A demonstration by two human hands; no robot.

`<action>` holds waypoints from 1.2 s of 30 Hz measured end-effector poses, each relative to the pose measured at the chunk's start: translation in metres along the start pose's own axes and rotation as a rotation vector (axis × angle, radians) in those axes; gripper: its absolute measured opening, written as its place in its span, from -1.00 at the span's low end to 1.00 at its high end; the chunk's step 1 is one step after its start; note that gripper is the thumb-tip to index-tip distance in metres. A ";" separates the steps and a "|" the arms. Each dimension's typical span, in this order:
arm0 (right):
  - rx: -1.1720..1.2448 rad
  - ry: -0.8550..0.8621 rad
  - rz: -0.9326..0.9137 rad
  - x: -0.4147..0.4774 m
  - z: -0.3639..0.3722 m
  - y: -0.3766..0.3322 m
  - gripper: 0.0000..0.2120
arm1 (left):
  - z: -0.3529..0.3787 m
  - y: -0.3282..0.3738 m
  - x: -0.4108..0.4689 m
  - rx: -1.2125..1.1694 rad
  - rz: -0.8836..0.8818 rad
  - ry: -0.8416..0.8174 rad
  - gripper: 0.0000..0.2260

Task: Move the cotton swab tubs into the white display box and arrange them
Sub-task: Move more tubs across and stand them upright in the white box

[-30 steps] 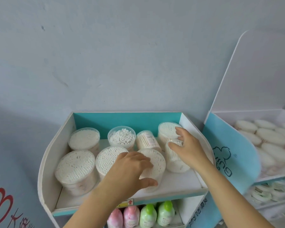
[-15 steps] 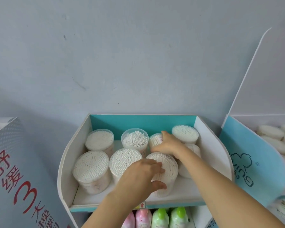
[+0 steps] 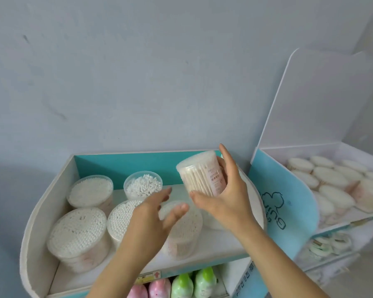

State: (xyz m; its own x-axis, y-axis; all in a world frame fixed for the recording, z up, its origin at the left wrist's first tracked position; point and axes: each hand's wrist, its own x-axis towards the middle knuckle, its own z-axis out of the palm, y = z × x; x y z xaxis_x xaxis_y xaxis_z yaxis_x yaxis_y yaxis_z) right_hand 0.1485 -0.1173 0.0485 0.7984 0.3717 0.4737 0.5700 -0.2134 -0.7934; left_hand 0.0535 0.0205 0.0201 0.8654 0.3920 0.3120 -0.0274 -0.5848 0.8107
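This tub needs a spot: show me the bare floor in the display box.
Bare floor: in the white display box, back row, just right of the back-middle tub, under the lifted tub the right hand holds; also a strip along the front edge. That hand hides the far right. Crowded: the left half, around the front-left tub.

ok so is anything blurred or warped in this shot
Head view: the left hand is motion-blurred, the held tub in the right hand fairly sharp; the wide lens bows the walls of the white display box; light is soft, with only a faint shadow on the wall at left.
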 end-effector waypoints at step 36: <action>-0.060 -0.058 0.189 -0.122 -0.379 0.204 -0.22 | 0.369 0.217 -0.026 -0.052 0.253 -0.457 -0.16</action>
State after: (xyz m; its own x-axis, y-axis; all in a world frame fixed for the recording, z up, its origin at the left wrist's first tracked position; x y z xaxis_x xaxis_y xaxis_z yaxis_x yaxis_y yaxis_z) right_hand 0.2406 -0.5486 -0.0265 0.8808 0.3714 0.2939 0.4228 -0.3368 -0.8413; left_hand 0.2096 -0.3781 0.0050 0.9581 -0.1137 0.2628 -0.2788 -0.5805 0.7651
